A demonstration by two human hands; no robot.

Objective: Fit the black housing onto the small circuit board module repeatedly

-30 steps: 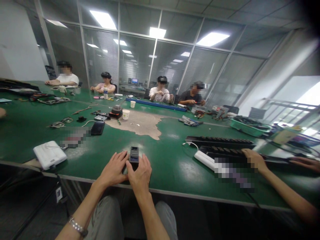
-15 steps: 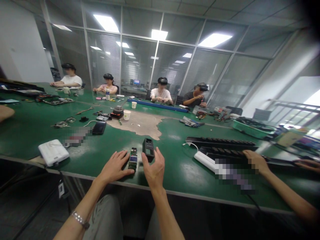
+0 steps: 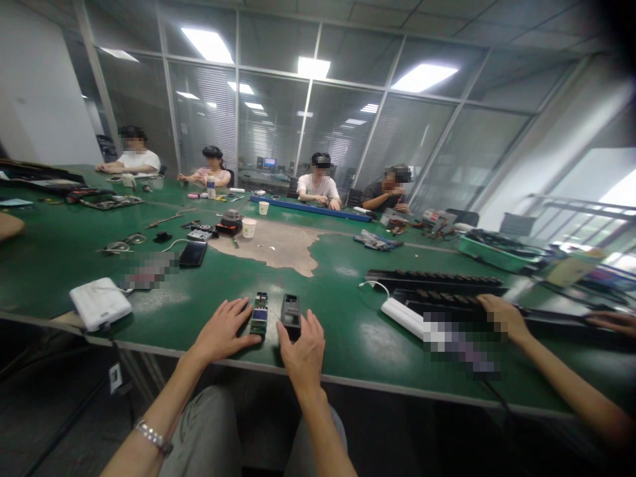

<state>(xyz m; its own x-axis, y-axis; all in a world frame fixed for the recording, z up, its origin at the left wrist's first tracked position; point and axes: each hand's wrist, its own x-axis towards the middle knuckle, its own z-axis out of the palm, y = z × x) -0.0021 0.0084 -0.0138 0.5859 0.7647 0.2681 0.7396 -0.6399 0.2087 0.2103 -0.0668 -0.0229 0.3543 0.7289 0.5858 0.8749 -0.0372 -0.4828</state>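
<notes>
My left hand (image 3: 223,331) lies flat on the green table (image 3: 358,361), fingers stretched out. Its thumb and fingertips are beside a narrow green circuit board (image 3: 259,317) with a small blue-and-white screen part. To the right of the board is a black plastic casing (image 3: 291,311) with cut-outs in its upper face. My right hand (image 3: 303,344) holds the casing's near end, thumb on the left side and fingers on the right. The hand partly hides that end. A small gap of table separates board and casing.
A white box (image 3: 101,303) is on the left, near a phone (image 3: 193,253). Paper cups (image 3: 249,228) stand mid-table. On the right are a white power strip (image 3: 405,319), long black trays (image 3: 437,281) and a co-worker's hand (image 3: 504,318). Several people sit opposite.
The black casing has come down and nearer to me in my right hand, and now sits level with the circuit board. My left hand stays beside the board.
</notes>
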